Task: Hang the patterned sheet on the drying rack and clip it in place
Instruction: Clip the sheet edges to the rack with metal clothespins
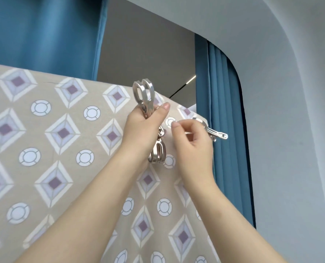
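Overhead, a beige patterned sheet [63,130] printed with white-edged lilac diamonds and pale ringed circles is seen draped from a straight upper edge, its cloth falling toward the lower border of the view. In front of the sheet's upper right part, a bunch of silvery metal clips [143,95] is gripped by the left hand [139,128], fingers and thumb curled round it. One clip stands up past the sheet's top edge and another hangs below the palm. At the sheet's upper right corner a separate silvery metal clip [214,130] is seen, with the right hand [192,141] just beside it, fingers curled; whether that clip is held cannot be told. Behind the sheet, blue curtains [44,31] are hung on either side of a grey wall [148,50], and a pale curved wall [290,111] is seen to the sheet's right. The drying rack is hidden by the sheet, and both forearms are cut off at the bottom edge.
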Demonstrator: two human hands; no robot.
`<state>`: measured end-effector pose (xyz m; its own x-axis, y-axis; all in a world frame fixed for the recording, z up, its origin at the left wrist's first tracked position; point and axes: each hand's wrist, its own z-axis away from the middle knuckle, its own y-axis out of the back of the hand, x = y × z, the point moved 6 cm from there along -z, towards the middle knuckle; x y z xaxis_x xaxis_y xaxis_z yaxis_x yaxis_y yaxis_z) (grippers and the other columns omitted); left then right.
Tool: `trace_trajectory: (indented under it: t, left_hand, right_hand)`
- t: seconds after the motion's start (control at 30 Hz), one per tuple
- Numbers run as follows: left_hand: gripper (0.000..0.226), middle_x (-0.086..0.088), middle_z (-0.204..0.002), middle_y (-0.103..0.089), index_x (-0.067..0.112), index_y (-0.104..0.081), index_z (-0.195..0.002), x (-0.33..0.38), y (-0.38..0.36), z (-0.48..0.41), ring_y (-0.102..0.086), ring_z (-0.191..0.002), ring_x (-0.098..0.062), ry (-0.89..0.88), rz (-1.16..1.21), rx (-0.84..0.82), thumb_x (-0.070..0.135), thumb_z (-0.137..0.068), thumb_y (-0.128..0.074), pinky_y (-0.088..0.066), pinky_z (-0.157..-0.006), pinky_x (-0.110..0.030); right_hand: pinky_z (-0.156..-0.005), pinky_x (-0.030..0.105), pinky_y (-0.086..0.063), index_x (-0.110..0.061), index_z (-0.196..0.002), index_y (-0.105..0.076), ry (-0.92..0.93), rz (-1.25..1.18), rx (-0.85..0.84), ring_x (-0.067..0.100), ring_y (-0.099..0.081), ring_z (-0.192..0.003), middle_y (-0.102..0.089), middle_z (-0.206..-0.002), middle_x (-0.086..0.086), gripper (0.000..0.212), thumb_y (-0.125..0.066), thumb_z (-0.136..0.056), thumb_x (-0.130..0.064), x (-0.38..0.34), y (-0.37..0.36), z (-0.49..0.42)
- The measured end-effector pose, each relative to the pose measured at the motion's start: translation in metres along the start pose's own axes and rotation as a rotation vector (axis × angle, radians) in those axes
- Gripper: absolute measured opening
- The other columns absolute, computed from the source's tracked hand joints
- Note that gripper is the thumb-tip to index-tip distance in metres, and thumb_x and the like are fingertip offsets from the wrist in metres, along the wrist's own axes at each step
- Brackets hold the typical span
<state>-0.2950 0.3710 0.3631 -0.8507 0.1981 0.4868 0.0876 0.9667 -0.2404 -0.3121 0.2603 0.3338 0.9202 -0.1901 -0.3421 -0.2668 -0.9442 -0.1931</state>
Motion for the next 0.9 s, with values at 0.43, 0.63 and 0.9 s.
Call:
trace_trajectory:
  t: [0.43, 0.63, 0.9]
  left_hand:
    - [0.013, 0.003, -0.079, -0.062, 0.018, -0.054, -0.077, 0.02, 0.025, 0.0, -0.065, -0.1, -0.024, 0.049, 0.065, -0.007, 0.019, -0.088, -0.06, -0.05, -0.09, -0.041]
    - [0.008, -0.007, -0.077, -0.063, 0.014, -0.055, -0.082, 0.015, 0.017, 0.0, -0.062, -0.071, -0.02, 0.155, 0.023, -0.155, 0.017, -0.088, -0.06, -0.052, -0.066, -0.032]
    - [0.013, -0.001, -0.078, -0.057, 0.017, -0.053, -0.08, 0.039, 0.039, -0.013, -0.059, -0.074, -0.015, 0.026, -0.045, -0.033, 0.01, -0.089, -0.057, -0.05, -0.066, -0.025]
  right_hand:
    - [-0.069, 0.026, -0.051, -0.021, -0.094, -0.051, -0.312, -0.272, -0.322, 0.008, -0.061, -0.061, -0.065, -0.076, -0.004, 0.022, -0.062, -0.085, -0.004, 0.005, -0.026, 0.016]
    - [-0.069, 0.038, -0.044, -0.012, -0.105, -0.042, -0.423, -0.342, -0.52, 0.026, -0.056, -0.066, -0.058, -0.079, 0.014, 0.037, -0.058, -0.074, 0.001, -0.002, -0.049, 0.011]
    - [-0.063, 0.034, -0.045, -0.01, -0.099, -0.043, -0.479, -0.451, -0.469, 0.019, -0.06, -0.067, -0.055, -0.072, 0.006, 0.022, -0.044, -0.087, 0.009, -0.006, -0.046, -0.018]
